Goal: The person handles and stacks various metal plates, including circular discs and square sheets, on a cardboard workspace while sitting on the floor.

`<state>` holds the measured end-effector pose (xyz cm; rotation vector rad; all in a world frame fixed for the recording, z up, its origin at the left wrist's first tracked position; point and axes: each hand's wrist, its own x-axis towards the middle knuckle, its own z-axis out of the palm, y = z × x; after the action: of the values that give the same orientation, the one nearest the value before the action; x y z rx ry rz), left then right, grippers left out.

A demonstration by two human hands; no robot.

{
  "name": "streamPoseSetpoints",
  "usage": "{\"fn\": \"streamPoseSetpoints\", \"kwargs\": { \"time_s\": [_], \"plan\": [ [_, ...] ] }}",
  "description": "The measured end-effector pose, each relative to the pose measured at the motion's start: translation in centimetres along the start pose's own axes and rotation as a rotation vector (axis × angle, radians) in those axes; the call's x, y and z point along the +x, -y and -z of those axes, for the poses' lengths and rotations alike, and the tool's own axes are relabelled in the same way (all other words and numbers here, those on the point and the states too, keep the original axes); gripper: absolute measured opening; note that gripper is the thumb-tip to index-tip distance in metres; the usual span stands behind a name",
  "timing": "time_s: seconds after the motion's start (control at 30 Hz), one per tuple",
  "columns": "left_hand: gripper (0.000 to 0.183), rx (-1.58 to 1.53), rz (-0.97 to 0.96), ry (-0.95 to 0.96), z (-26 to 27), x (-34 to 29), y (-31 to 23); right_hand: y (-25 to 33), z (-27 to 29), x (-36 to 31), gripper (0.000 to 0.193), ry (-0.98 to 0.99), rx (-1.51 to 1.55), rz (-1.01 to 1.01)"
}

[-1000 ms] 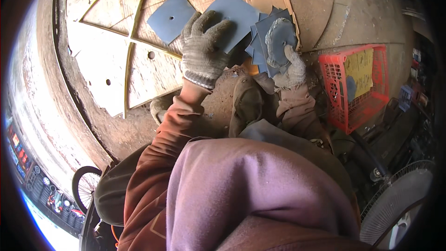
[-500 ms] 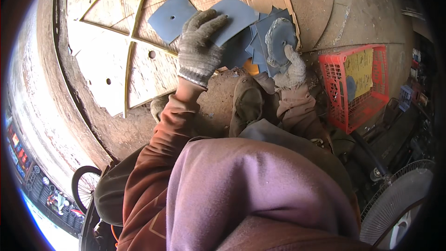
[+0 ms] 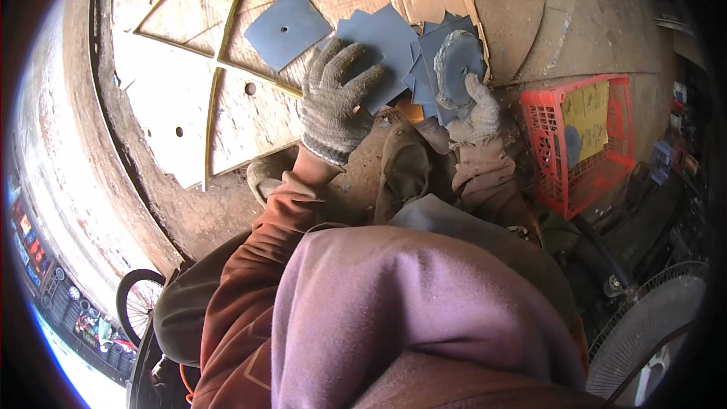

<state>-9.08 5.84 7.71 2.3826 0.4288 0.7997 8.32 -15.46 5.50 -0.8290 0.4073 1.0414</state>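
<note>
My left hand (image 3: 337, 106), in a grey knitted glove, is open with its fingers spread. Its fingertips rest at the left edge of a fanned pile of blue-grey square sheets (image 3: 382, 45). Left of that pile lies a single square sheet (image 3: 284, 29) with a small hole in its middle. My right hand (image 3: 477, 117), gloved too, is closed on a round grey disc (image 3: 458, 68) with a ragged pale rim. The thumb lies on top of it; the other fingers are mostly hidden. Beneath the disc, more dark square sheets (image 3: 428, 49) stick out at different angles.
Flattened cardboard (image 3: 265, 113) with holes and yellowish strips lies under the sheets. To the right stands a red plastic crate (image 3: 564, 197) holding a yellow sheet (image 3: 587, 117). A fan (image 3: 651, 333) is at the lower right, a spoked wheel (image 3: 141, 307) at the lower left.
My left hand has drawn back toward me and spread its fingers. The sheet that was under it now sits with the fanned pile, its hole out of sight. My right hand stays put.
</note>
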Motion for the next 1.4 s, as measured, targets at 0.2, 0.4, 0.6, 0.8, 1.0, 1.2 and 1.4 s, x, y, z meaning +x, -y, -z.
{"fn": "streamPoseSetpoints", "kwargs": {
  "time_s": [0.2, 0.4, 0.6, 0.8, 1.0, 1.2, 1.4],
  "plan": [
    [0.049, -0.015, 0.032, 0.012, 0.1, -0.5, 0.0, -0.1, 0.3, 0.2, 0.047, 0.111, 0.082, -0.013],
    [0.05, -0.017, 0.024, -0.031, 0.9, -0.4, -0.5, -0.2, 0.8, 0.5, 0.045, 0.091, 0.073, -0.004],
    [0.047, 0.057, 0.029, -0.045, 1.0, -0.2, -1.4, 0.0, 1.6, 0.8, 0.044, 0.086, 0.098, -0.036],
    [0.039, 0.026, 0.013, -0.06, 0.5, 0.0, -1.3, -0.1, 0.3, 0.3, 0.044, 0.047, 0.078, 0.01],
    [0.041, 0.047, 0.014, -0.12, -0.2, 0.5, -1.5, 0.0, 0.6, 0.3, 0.044, 0.029, 0.076, 0.015],
    [0.043, -0.022, 0.034, -0.092, -0.3, 0.6, -1.1, 0.0, 0.5, 0.3, 0.045, -0.032, 0.052, 0.025],
    [0.047, 0.072, 0.088, -0.074, 0.7, 0.3, -1.8, 0.2, 0.3, 0.1, 0.046, 0.049, 0.02, -0.001]
  ]
}}
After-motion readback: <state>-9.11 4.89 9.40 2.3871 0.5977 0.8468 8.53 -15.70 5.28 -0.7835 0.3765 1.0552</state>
